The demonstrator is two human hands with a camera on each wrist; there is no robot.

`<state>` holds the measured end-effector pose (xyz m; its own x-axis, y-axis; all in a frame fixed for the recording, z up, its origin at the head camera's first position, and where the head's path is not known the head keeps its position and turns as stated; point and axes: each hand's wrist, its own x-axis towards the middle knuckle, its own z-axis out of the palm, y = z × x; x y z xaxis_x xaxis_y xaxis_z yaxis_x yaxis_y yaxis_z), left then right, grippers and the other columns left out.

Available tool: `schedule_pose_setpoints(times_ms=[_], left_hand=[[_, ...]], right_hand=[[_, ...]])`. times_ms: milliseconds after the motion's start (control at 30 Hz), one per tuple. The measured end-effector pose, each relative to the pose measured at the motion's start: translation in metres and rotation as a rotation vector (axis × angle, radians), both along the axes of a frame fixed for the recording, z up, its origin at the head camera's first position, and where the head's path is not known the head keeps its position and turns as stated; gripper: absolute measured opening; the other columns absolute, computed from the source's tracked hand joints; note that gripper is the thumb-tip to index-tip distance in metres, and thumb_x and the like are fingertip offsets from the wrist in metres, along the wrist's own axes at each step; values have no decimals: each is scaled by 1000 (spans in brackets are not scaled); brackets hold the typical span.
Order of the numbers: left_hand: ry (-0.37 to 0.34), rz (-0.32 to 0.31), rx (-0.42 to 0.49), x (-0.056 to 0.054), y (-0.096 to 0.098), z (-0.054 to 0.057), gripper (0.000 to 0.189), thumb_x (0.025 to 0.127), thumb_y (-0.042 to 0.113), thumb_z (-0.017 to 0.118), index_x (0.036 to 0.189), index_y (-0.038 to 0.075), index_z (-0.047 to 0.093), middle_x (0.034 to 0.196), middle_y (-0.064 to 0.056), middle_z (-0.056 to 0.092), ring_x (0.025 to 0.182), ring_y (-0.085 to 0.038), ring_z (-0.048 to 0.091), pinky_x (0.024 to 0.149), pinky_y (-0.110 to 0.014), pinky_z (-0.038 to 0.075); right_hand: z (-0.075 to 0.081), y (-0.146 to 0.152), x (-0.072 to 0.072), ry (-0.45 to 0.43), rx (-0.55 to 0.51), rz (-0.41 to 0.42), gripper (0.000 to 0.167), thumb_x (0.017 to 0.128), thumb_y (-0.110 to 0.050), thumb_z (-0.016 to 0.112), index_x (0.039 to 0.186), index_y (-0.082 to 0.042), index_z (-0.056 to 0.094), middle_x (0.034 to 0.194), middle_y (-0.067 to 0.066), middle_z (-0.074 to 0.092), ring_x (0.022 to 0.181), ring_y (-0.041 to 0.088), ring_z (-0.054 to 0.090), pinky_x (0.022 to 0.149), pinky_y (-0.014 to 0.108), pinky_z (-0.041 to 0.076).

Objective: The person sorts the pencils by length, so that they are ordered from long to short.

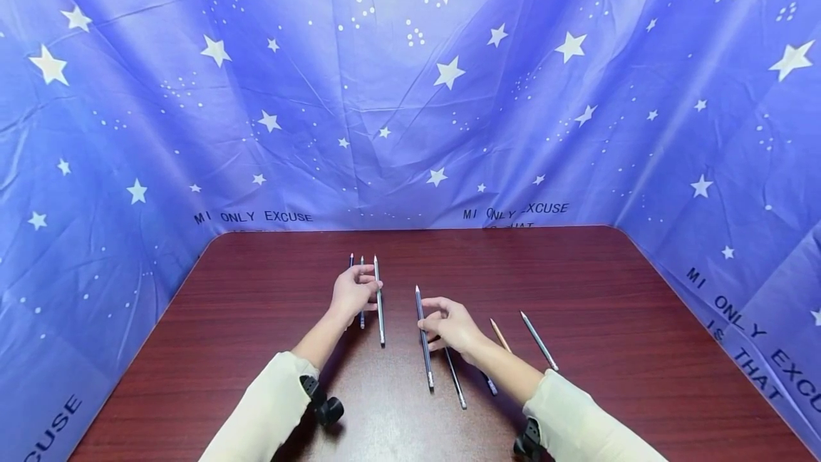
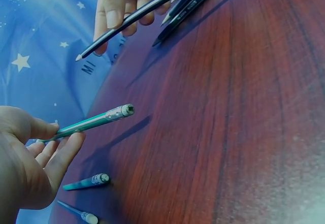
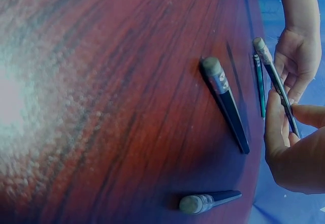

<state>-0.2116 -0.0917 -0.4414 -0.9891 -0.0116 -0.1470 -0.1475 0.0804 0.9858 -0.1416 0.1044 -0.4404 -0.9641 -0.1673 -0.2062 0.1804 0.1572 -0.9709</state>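
In the head view my left hand (image 1: pixel 353 292) pinches a green-and-silver pencil (image 1: pixel 380 316) between thumb and fingers, its tip pointing away. The left wrist view shows this pencil (image 2: pixel 94 123) raised over its shadow, eraser end toward the camera. To the right, my right hand (image 1: pixel 452 326) holds a dark striped pencil (image 1: pixel 425 355) the same way; its white eraser end (image 3: pixel 260 45) shows in the right wrist view. Two more pencils lie beside my left hand, one with a visible eraser end (image 1: pixel 362 321). Under my right hand a black pencil (image 1: pixel 456 379) rests on the table.
Beyond my right forearm lie a tan pencil (image 1: pixel 499 334) and a green pencil (image 1: pixel 539 341). Another eraser-tipped pencil (image 1: pixel 491 384) is partly hidden by that arm. The reddish-brown table (image 1: pixel 269 262) is bordered by blue star-patterned cloth (image 1: pixel 359 91).
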Motion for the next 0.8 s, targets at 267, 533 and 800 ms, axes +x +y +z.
schedule_pose_setpoints(times_ms=[267,533,800], left_hand=[[-8,9,-19,-7,0,-2,43,84,-3,61,125,-1,52,101,-16,61,64,-14,61,53,-29,57],[10,11,-57,-18,1,-5,42,85,-3,60,126,-1,53,102,-17,61,70,-20,64,54,-31,57],[2,10,-60,-23,2,-8,39,85,-2,61,123,0,54,101,-16,60,66,-15,62,55,-32,58]], right_hand=[[1,0,2,5,6,9,47,83,-1,61,128,4,49,80,6,62,61,12,56,59,33,58],[1,1,3,8,13,3,47,83,-2,61,128,5,48,85,12,63,62,12,57,59,33,58],[0,1,2,6,13,7,48,83,-2,61,128,5,48,83,9,62,62,12,57,60,33,58]])
